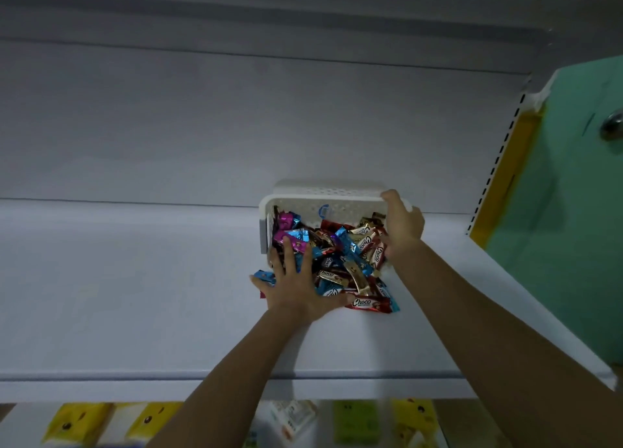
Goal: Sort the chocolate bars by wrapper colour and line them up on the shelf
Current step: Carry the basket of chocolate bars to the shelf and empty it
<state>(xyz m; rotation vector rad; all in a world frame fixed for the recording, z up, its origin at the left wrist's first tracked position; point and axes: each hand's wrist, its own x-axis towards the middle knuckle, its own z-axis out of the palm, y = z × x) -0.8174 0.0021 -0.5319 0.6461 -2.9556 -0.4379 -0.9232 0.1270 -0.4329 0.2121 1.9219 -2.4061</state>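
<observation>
Bars: chocolate bars (340,262) are spilling in a mixed heap from the basket onto the shelf (135,296), toward its right end.
Progress: nothing is sorted or lined up yet.
Basket: white basket (323,198) is lying tipped, mouth forward, half full.
Left hand (296,285): lying open, fingers spread flat on the heap.
Right hand (403,225): gripping the basket's right rim.
</observation>
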